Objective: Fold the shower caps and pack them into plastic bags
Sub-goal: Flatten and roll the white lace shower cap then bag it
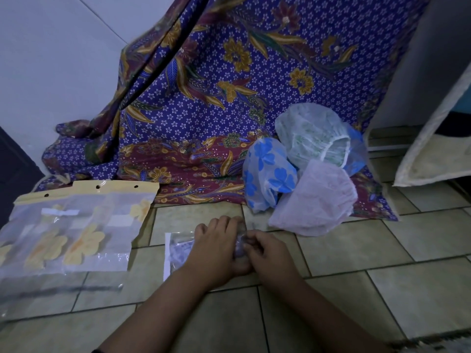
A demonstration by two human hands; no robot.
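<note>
1. We see both hands low on a tiled floor [356,250], forearms coming in from the bottom edge
2. Left hand [216,248] lies palm down, fingers spread, pressing on a small clear bag [178,248] that lies flat on the tiles; the bag holds a pale purple-patterned folded cap, mostly hidden under the hand
3. Right hand [265,253] touches the left; its fingers curl in and pinch the bag's right end, where clear plastic shows bunched between the two hands
4. We cannot tell whether the bag's mouth is sealed
5. Left of the hands, three packed bags [74,225] lie side by side, overlapping, each with a yellow header strip with a punched hole and a yellow-flowered cap inside
6. Behind and right of the hands, a heap of loose caps rests where the tiles meet a purple batik cloth [204,98]: a blue-flowered cap [267,174] on the left, a white cap with green print [313,136] at the back, a pink cap [318,202] in front, nearest the hands
7. The heap sits near the hands but apart from them
8. The cloth hangs down the wall and spreads onto the floor
</note>
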